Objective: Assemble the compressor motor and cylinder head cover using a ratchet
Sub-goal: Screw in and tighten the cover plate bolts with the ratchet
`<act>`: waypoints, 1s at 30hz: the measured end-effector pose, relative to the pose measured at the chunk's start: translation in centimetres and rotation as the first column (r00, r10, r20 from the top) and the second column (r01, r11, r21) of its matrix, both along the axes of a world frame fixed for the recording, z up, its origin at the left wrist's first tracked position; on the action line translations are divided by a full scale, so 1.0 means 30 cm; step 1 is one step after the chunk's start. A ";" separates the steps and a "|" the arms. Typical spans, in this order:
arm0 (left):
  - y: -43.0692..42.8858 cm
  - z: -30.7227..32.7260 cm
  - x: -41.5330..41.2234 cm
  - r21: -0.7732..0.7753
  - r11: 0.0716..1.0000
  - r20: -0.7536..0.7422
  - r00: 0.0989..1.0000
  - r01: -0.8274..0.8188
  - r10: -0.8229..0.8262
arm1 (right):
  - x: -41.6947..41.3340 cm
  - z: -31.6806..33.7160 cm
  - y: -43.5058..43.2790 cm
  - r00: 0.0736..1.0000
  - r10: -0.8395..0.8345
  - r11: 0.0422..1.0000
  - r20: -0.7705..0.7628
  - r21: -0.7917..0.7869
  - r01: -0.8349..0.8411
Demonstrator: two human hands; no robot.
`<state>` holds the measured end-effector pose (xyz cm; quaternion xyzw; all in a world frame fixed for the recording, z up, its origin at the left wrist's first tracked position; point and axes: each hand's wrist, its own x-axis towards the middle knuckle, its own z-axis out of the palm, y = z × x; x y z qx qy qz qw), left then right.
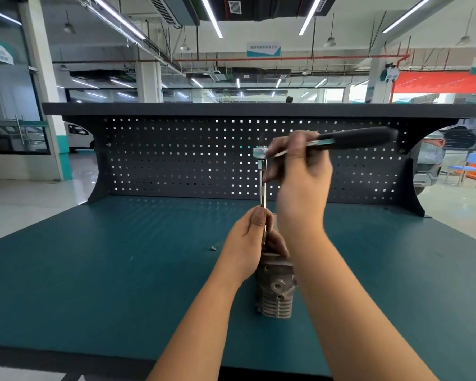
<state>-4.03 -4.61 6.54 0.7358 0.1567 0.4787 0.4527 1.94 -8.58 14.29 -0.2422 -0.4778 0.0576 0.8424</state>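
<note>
A grey finned metal compressor body (276, 295) stands upright on the teal bench (94, 270), near the middle front. A ratchet (352, 140) with a black handle and chrome head (260, 153) is held above it, its long extension bar (262, 188) pointing straight down at the compressor's top. My right hand (300, 171) grips the ratchet shaft close to the head, and looks blurred. My left hand (254, 240) is wrapped round the lower end of the extension bar, just above the compressor; the bar's tip is hidden by my fingers.
A small loose screw (212, 248) lies on the bench left of my left hand. A dark pegboard back panel (176, 160) with a shelf on top rises behind the bench. Parked cars and a blue chair (467, 167) stand beyond.
</note>
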 end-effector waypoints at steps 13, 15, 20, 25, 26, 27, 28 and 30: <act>-0.011 -0.001 0.017 0.028 0.999 -0.013 1.000 -0.028 0.028 | 0.025 0.027 0.007 0.916 0.193 0.979 -0.352 0.005 -0.205; -0.003 -0.006 0.016 0.017 1.000 -0.009 1.000 -0.014 0.014 | 0.022 0.019 0.003 0.951 0.189 0.981 -0.244 0.007 -0.193; 0.005 -0.024 0.022 -0.026 0.996 0.015 0.996 -0.082 0.083 | -0.047 -0.061 0.044 0.605 -0.684 0.729 0.407 0.373 0.574; 0.010 -0.027 0.018 -0.012 0.997 -0.027 0.997 -0.070 0.070 | -0.061 -0.036 0.029 0.963 -0.251 0.966 0.094 0.086 0.243; 0.002 -0.019 0.016 -0.014 0.999 0.003 0.999 -0.052 0.052 | -0.042 -0.018 0.021 0.998 -0.005 0.999 -0.069 0.050 0.008; -0.004 -0.013 0.015 -0.021 0.999 0.027 0.999 -0.031 0.031 | -0.017 0.004 0.013 0.945 0.232 0.973 -0.232 0.057 -0.225; -0.011 -0.008 0.013 -0.023 1.000 0.033 0.999 0.002 -0.001 | 0.006 0.019 0.010 0.847 0.399 0.915 -0.353 0.087 -0.395; -0.012 -0.010 0.014 -0.038 0.999 0.037 0.999 0.033 -0.031 | 0.020 0.025 0.010 0.786 0.476 0.871 -0.396 0.089 -0.482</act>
